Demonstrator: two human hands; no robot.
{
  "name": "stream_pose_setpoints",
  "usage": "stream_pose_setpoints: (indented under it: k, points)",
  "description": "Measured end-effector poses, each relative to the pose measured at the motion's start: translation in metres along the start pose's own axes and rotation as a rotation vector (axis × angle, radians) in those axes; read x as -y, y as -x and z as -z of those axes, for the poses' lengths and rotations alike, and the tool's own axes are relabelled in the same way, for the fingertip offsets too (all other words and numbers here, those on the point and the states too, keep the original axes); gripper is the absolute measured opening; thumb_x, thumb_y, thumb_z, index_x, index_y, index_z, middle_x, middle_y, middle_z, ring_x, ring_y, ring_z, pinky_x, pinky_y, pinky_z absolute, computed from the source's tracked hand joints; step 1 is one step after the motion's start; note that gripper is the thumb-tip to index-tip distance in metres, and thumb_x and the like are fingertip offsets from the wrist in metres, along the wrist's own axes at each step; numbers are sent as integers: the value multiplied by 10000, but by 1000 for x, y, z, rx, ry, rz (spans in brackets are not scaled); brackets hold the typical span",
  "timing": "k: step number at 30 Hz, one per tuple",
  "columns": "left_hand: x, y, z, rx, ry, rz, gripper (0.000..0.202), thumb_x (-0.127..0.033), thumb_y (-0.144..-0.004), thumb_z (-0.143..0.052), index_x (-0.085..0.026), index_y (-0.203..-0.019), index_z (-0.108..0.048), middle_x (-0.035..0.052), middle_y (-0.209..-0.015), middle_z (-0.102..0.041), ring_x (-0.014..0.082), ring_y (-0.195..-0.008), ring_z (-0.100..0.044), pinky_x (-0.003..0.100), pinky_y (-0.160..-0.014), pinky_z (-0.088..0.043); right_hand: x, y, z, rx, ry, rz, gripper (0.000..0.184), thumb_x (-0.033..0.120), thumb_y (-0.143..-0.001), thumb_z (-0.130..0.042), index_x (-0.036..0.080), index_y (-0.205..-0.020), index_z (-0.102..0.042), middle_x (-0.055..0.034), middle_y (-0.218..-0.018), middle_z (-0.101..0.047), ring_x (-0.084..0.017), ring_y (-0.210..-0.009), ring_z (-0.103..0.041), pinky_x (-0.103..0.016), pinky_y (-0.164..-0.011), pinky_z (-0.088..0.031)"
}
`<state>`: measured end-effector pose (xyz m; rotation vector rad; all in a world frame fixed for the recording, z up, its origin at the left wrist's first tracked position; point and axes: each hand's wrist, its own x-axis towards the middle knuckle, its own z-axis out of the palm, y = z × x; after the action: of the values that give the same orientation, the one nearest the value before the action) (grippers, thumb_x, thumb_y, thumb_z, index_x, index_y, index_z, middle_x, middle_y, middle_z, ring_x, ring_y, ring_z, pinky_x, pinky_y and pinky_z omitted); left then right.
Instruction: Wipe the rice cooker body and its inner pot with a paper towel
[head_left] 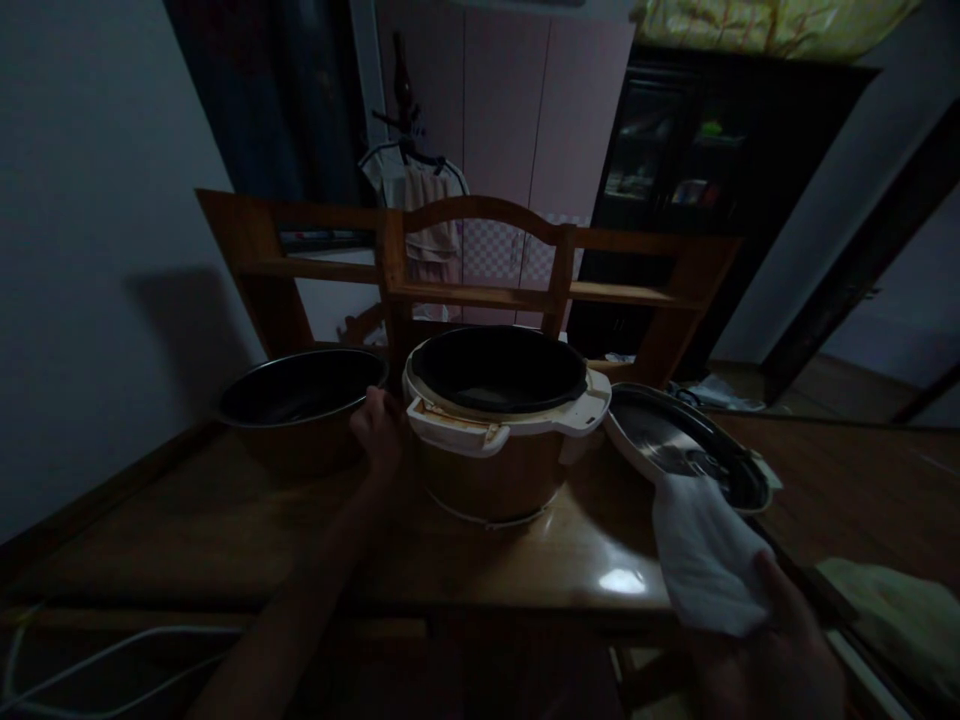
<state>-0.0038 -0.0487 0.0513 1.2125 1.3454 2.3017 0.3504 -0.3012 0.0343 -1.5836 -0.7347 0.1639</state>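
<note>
My left hand (375, 428) is closed at the right edge of a dark round inner pot (300, 430), its fingers pinching the rim. The pot stands upright on the wooden table. To the right of that hand is an electric cooker (487, 470) with a white rim and a dark interior; brownish stains mark its front edge. Low on the right, my right hand (780, 640) grips a white cloth (705, 550). The cloth's far end overlaps the near edge of the round cooker lid (667, 430), which lies with its shiny inner side up.
A wooden shelf rack (480, 295) rises along the table's back edge. White cables (127, 640) hang at the lower left. Pale fabric (892, 610) lies at the lower right. Behind are a pink wardrobe (502, 110) and a dark cabinet (720, 150). The room is dim.
</note>
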Motion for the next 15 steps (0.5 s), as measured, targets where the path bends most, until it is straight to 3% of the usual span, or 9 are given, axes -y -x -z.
stream_pose_setpoints:
  k: [2, 4, 7, 10, 12, 15]
  points:
    - [-24, 9, 4, -57, 62, -45, 365, -370, -1041, -436, -136, -817, -604, 30, -760, -624, 145, -724, -592, 325, -744, -492, 1, -1, -2, -25, -142, -97, 668, 378, -425, -909, 215, -1045, -719, -123, -1249, -720, -524, -1437, -431, -577, -1196, -377]
    - [-49, 32, 11, -64, 270, -89, 379, -450, -1017, -504, -116, -1142, -634, 146, -1188, -716, 233, -1119, -693, 394, -1014, -519, 4, -2, -10, -27, -296, -213, 610, 366, -539, -907, 225, -1107, -734, -85, -1268, -732, -448, -1449, -469, -501, -1152, -464]
    - [-80, 81, 16, 133, 255, -200, 739, -555, -924, -660, -196, -1534, -448, 173, -1668, -408, 307, -1559, -384, 464, -1287, -291, 12, -2, -28, 45, -590, -464, 487, 469, -757, -796, 214, -1169, -749, -86, -1250, -770, -381, -1338, -620, -496, -1079, -550]
    - [-101, 119, 5, 245, 128, -180, 1167, -581, -753, -848, -252, -1672, -209, 160, -1769, -182, 336, -1637, -174, 490, -1327, -187, 16, 3, -43, 145, -777, -644, 572, 523, -791, -784, 190, -1255, -744, -108, -1241, -785, -364, -1271, -684, -536, -1098, -545]
    - [-111, 127, -10, 232, 50, -80, 1329, -507, -687, -924, -259, -1687, -84, 188, -1762, -170, 337, -1623, -226, 492, -1322, -209, 15, 6, -45, 202, -820, -707, 598, 515, -788, -802, 193, -1288, -741, -110, -1254, -783, -353, -1262, -695, -532, -1112, -538]
    - [-119, 120, -31, 95, 37, -24, 1319, -468, -660, -950, -242, -1663, -124, 218, -1735, -213, 339, -1588, -316, 487, -1290, -308, 10, 9, -43, 190, -805, -751, 535, 504, -782, -810, 217, -1231, -777, -95, -1220, -798, -338, -1208, -728, -502, -1083, -566]
